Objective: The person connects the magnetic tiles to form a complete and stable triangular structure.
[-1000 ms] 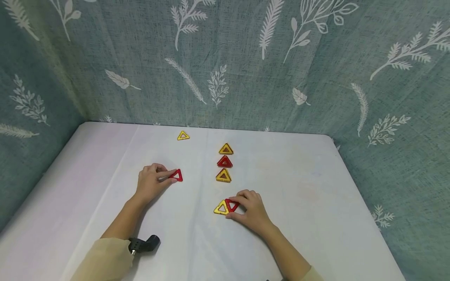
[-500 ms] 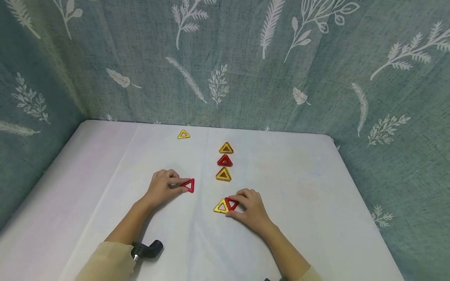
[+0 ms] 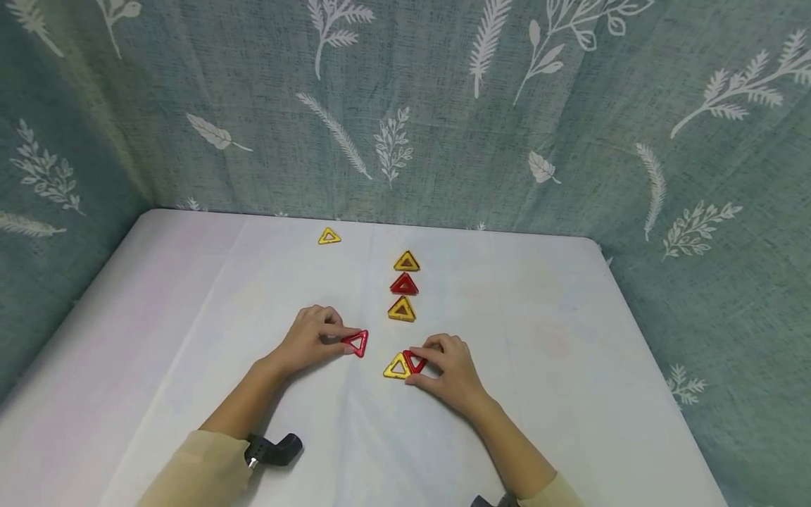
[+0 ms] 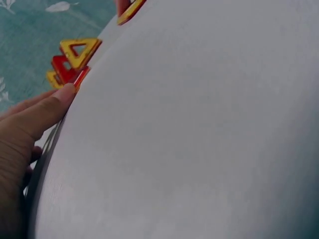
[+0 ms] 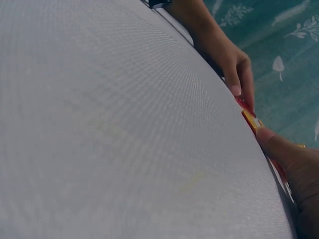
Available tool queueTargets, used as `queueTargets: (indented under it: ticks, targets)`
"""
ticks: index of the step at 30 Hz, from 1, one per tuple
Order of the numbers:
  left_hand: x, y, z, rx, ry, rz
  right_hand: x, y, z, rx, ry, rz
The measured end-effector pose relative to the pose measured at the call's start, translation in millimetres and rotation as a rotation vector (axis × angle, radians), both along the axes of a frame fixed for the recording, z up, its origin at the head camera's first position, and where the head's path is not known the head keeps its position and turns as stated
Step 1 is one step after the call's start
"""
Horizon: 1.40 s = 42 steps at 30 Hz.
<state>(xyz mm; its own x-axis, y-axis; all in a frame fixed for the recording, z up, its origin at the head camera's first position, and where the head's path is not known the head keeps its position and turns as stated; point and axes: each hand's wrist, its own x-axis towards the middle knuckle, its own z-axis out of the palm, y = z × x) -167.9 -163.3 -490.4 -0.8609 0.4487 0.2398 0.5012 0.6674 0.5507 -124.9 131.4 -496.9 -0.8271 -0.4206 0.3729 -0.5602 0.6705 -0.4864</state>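
Note:
In the head view my left hand (image 3: 315,339) pinches a red triangular tile (image 3: 364,343) with an open centre, between thumb and fingers. Its edge shows at my thumb tip in the left wrist view, as a thin red tile (image 4: 82,77). To the right, my right hand (image 3: 453,372) holds a second red triangular tile (image 3: 408,361) by thumb and index finger. That tile lies edge to edge with a yellow triangular tile (image 3: 389,372) on its left. A small gap of tabletop separates my left hand's tile from this pair.
Beyond the hands stand three small piles of triangular tiles in a column: yellow (image 3: 402,319), red (image 3: 404,291) and yellow (image 3: 407,268). One yellow tile (image 3: 329,242) lies near the far edge of the white table (image 3: 538,317). A patterned green curtain (image 3: 443,141) hangs behind.
My left hand has slid right and slightly nearer with its red tile, turning it a little, towards the red and yellow pair. My right hand has stayed in place.

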Motion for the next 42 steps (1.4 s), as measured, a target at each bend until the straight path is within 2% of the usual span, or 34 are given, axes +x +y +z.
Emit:
queueTargets:
  ticks: [6, 16, 20, 25, 32, 42]
  targets:
    - [0.4, 10.8, 0.0, 0.020, 0.022, -0.111, -0.7, 0, -2.0, 0.011, -0.002, 0.006]
    - [-4.6, 30.3, 5.8, -0.067, -0.038, -0.250, -0.9, 0, 1.7, 0.041, 0.030, 0.017]
    - [-6.9, 34.1, 8.4, -0.072, -0.055, -0.291, -1.8, 0, 1.6, 0.036, 0.050, 0.024]
    - [-5.4, 36.2, 7.6, -0.075, -0.058, -0.271, -1.2, 0, 2.2, 0.031, 0.036, 0.021]
    - [1.0, 42.6, 0.0, -0.044, -0.008, -0.176, 0.6, 0, 2.6, 0.046, 0.004, -0.001]
    - [5.3, 53.5, 0.6, -0.041, -0.010, -0.146, -1.3, 3, 0.3, 0.015, -0.024, 0.018]
